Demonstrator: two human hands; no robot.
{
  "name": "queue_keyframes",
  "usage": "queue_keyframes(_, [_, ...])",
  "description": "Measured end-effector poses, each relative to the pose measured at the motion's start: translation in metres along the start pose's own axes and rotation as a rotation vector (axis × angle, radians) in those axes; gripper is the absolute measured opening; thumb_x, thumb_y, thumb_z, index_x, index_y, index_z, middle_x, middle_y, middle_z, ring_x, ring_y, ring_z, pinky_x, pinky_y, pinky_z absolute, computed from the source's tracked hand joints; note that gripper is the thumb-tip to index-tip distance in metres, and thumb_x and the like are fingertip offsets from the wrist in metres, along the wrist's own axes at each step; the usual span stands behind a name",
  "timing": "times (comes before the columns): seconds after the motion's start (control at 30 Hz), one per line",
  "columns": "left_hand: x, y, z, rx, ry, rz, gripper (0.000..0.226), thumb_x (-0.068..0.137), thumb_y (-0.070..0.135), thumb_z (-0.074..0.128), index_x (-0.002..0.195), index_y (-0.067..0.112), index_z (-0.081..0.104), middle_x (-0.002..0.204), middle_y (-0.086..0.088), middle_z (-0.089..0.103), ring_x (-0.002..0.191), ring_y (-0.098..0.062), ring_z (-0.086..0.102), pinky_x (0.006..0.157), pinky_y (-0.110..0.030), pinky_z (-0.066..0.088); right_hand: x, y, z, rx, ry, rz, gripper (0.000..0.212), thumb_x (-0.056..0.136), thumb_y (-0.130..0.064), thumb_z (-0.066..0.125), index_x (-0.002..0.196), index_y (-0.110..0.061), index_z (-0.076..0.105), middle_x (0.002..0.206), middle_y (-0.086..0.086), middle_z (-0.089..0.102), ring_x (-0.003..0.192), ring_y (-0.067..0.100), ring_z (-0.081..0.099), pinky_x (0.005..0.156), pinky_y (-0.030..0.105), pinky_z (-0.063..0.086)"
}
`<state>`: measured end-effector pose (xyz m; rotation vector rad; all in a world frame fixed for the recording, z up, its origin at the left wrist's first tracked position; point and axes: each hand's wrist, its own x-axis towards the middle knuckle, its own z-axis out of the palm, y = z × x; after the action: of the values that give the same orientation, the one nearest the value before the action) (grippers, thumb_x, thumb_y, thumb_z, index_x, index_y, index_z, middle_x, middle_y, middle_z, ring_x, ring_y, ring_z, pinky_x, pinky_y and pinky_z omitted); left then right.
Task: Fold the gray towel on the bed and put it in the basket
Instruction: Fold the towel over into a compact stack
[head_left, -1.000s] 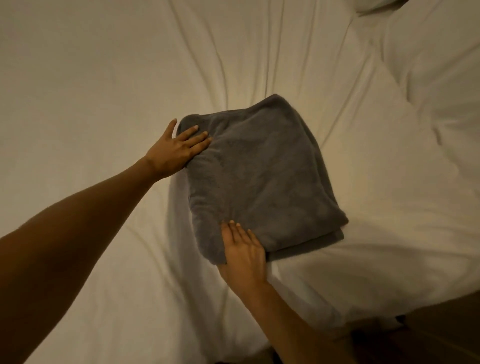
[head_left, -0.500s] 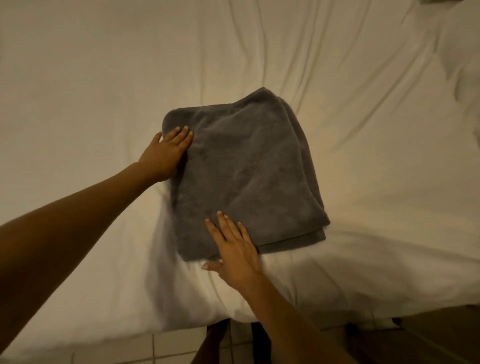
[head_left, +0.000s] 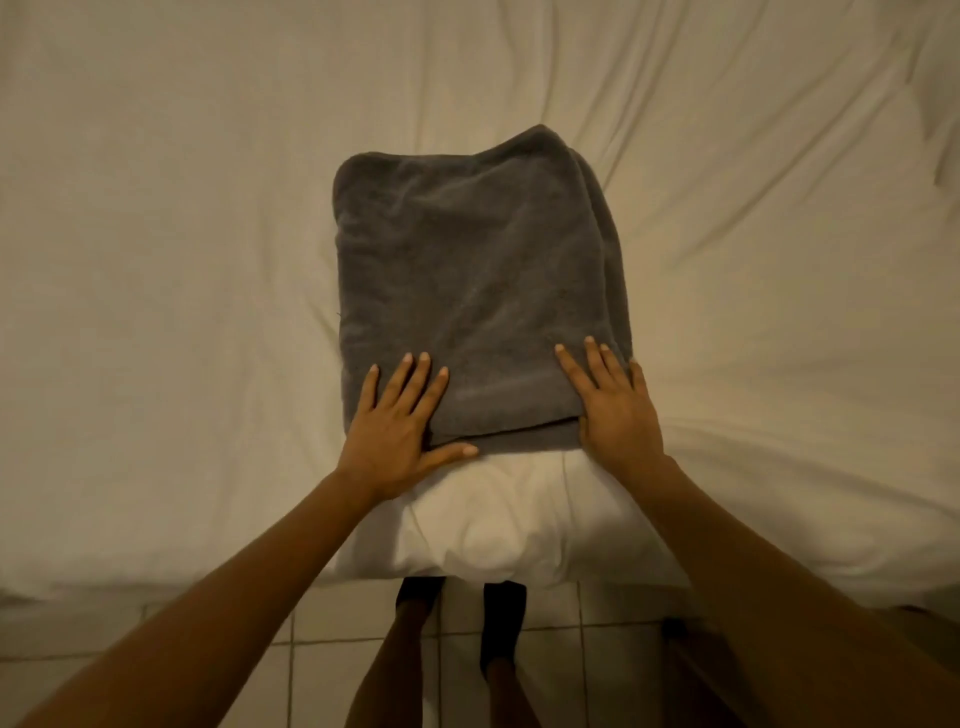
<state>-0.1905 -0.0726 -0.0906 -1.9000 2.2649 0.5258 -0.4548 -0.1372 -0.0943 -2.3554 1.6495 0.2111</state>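
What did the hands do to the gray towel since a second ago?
The left hand left the towel's far left corner and came to its near left corner. The right hand slid along the near edge to the near right corner. Both lie flat, gripping nothing. The gray towel turned square to the person. It stayed folded on the bed.

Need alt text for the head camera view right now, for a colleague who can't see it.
A folded gray towel lies on a white bed, with the left hand and right hand resting flat on its two near corners. Tiled floor shows below the bed's edge; no basket is in view.
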Motion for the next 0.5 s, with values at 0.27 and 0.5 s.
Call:
queue_keyframes(0.27, [0.001,-0.008,-0.002,0.146,0.055,0.107,0.056,0.087,0.031,0.032,0.137,0.010,0.045,0.136,-0.011,0.054,0.127,-0.029,0.050,0.107,-0.051,0.029,-0.034,0.000,0.015,-0.028,0.116,-0.003,0.069,0.076,0.000,0.041,0.144,-0.012,0.034,0.143,0.022,0.041,0.131,0.040,0.038,0.110,0.049,0.028])
queue_keyframes(0.5, [-0.010,-0.017,0.009,0.131,0.091,0.181,0.053,0.094,0.031,0.028,0.141,0.006,0.035,0.141,-0.013,0.048,0.133,-0.028,0.043,0.115,-0.034,0.000,-0.036,0.005,0.029,-0.085,0.077,-0.099,0.072,0.084,-0.017,0.063,0.146,-0.008,0.026,0.147,0.025,0.031,0.135,0.041,0.031,0.111,0.051,0.025])
